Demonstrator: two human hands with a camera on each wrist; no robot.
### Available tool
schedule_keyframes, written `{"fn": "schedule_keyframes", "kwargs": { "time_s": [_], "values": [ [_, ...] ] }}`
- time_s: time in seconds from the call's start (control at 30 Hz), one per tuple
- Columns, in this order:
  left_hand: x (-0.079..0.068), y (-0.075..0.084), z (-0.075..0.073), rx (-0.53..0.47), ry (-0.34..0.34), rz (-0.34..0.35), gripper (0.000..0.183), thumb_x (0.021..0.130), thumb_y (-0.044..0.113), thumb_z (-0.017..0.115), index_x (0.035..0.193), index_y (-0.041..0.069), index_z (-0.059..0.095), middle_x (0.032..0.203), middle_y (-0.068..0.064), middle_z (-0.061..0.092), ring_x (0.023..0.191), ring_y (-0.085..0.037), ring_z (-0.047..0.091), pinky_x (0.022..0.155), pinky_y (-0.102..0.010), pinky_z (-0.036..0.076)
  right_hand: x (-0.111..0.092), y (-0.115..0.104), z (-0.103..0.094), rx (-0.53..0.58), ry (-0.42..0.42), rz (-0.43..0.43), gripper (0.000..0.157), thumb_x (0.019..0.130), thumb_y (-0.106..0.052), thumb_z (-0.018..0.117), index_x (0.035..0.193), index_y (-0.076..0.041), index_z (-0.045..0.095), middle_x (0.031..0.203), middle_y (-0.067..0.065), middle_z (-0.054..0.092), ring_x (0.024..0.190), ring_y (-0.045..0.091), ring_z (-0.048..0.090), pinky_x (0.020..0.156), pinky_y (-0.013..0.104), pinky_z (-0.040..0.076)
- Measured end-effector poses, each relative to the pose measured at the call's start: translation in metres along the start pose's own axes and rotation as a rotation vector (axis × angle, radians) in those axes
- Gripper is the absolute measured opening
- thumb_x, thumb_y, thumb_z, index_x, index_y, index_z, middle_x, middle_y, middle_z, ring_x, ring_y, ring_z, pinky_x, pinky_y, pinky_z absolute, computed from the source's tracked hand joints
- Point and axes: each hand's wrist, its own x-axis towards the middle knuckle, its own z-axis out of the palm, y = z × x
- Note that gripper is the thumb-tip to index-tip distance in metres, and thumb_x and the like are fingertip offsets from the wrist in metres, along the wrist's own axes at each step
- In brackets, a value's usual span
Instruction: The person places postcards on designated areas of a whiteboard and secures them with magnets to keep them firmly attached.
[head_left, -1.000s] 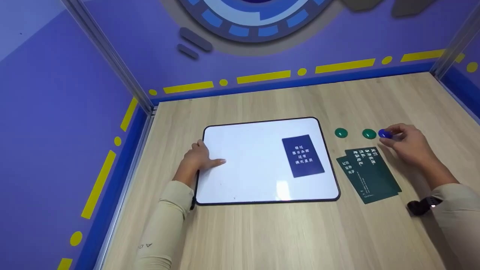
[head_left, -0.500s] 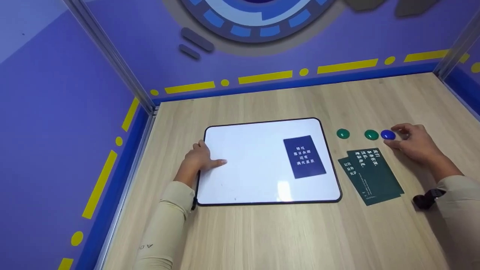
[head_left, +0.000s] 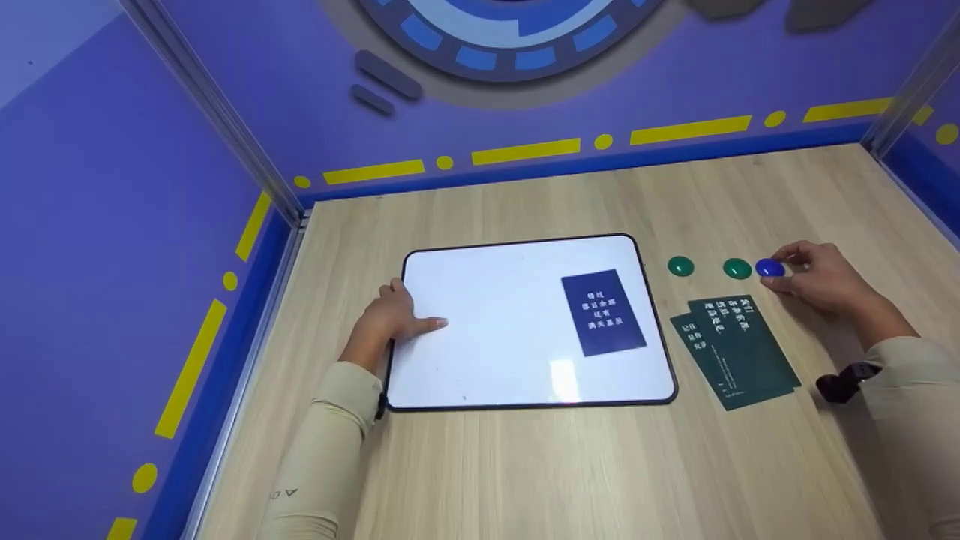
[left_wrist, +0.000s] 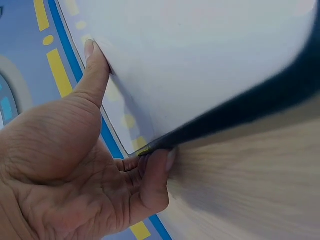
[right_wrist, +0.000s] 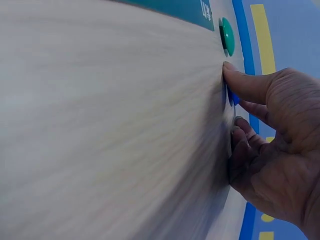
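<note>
My left hand (head_left: 390,313) holds the left edge of a small whiteboard (head_left: 495,322) with a black frame. In the left wrist view the thumb of the left hand (left_wrist: 75,155) lies on the white face and the other fingers curl at the frame. A dark blue card (head_left: 604,313) with white writing lies on the board's right part. To the right of the board, my right hand (head_left: 821,279) pinches a round blue magnet (head_left: 769,268) between thumb and finger, on the table. The right wrist view mostly hides this blue magnet (right_wrist: 235,97) behind the thumb.
Two round green magnets, a left one (head_left: 681,266) and a right one (head_left: 737,268), lie in a row with the blue one. Below them, two dark green cards (head_left: 750,352) overlap. Purple-blue panels (head_left: 480,120) with yellow marks stand behind and left of the wooden table (head_left: 525,472).
The right-hand fingers uncovered more of the blue magnet half a second ago and still stand around it. The left hand and the board keep their places; the head view shifts slightly.
</note>
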Motion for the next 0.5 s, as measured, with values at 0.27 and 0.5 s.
{"fn": "schedule_keyframes", "kwargs": {
  "time_s": [0.27,0.5],
  "values": [
    [-0.0002,0.0003,0.0001,-0.001,-0.007,-0.010,0.125,0.093,0.065,0.073,0.165,-0.013,0.007,0.163,-0.039,0.032,0.140,-0.048,0.055,0.119,-0.055,0.048,0.0013,0.0018,0.0006,-0.013,-0.014,-0.027,0.066,0.105,-0.032,0.069,0.149,0.010,0.040,0.156,0.043,0.022,0.135,0.060,0.032,0.117,0.077,0.033],
    [0.0007,0.0021,-0.0021,-0.024,-0.003,-0.011,0.127,0.093,0.064,0.075,0.166,-0.011,0.003,0.166,-0.038,0.027,0.146,-0.050,0.049,0.122,-0.056,0.045,0.0023,0.0024,-0.0014,-0.007,-0.010,-0.023,0.065,0.105,-0.033,0.069,0.147,0.009,0.042,0.153,0.042,0.023,0.130,0.058,0.033,0.116,0.077,0.032]
  ]
}}
